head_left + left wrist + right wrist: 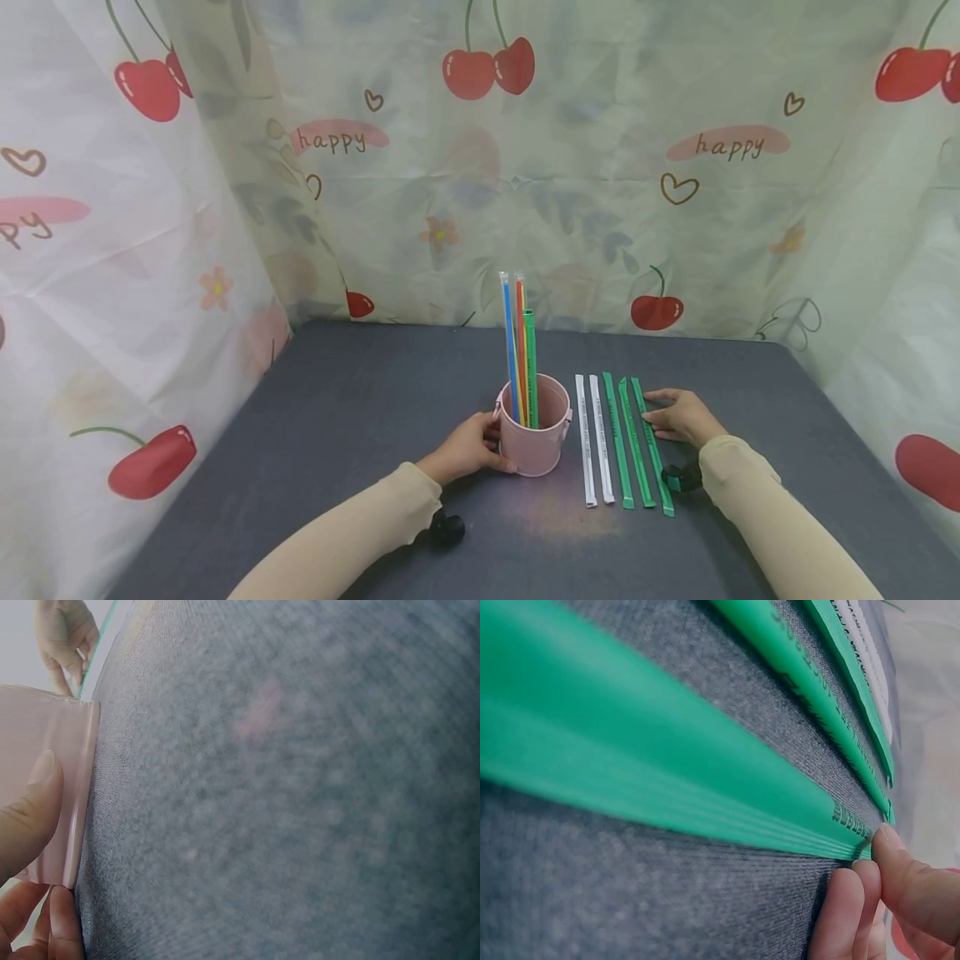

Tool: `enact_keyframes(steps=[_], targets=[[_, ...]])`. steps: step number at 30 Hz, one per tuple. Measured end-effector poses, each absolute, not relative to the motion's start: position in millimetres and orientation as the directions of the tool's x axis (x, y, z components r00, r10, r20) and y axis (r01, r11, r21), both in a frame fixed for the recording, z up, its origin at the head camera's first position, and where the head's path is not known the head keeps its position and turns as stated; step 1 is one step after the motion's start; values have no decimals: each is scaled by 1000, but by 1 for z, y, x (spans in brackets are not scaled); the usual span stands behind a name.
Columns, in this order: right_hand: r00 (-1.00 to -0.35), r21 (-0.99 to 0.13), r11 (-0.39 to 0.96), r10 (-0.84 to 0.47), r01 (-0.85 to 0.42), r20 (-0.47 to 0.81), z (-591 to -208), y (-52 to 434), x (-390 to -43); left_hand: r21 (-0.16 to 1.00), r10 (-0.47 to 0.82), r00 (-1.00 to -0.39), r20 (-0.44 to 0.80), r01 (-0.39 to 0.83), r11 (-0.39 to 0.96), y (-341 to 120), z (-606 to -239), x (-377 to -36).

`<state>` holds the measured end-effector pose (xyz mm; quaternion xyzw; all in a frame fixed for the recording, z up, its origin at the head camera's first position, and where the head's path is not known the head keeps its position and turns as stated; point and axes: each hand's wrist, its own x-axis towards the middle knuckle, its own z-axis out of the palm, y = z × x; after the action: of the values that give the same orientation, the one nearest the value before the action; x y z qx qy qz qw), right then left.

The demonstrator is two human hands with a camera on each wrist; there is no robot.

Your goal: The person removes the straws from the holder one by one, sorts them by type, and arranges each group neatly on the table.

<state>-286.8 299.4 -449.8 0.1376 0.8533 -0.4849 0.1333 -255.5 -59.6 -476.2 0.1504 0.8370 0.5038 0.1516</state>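
Five flat wrapped straws lie side by side on the dark grey counter (337,400), two in white paper (594,437) and three in green (633,442), all printed with small lettering along their length. Each runs with its long axis from about 12 o'clock, away from the person, to about 6 o'clock, toward the person, the near ends fanning slightly to the right. The rightmost green straw (651,446) lies at the outer edge of the row, at 3 o'clock from the pink cup (534,433). The right hand (681,415) rests low on the counter with its forearm coming in from 5 o'clock; its fingers (900,877) are curled and pinch the far part of that straw's edge against the cloth, as the right wrist view shows close up. The left hand (467,448) reaches in from 7 o'clock and grips the cup's left side, thumb (34,817) pressed flat on its wall. The cup stands upright at the counter's middle, holding blue, red, orange and green upright straws (520,350) that lean a little toward 11 o'clock.
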Motion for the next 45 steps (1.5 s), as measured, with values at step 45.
enact_keyframes(steps=[45], targets=[[-958,-872,397,143,287,-250,-433,283,-286,885,409,-909,-83,121,450,-60,-475,-254]])
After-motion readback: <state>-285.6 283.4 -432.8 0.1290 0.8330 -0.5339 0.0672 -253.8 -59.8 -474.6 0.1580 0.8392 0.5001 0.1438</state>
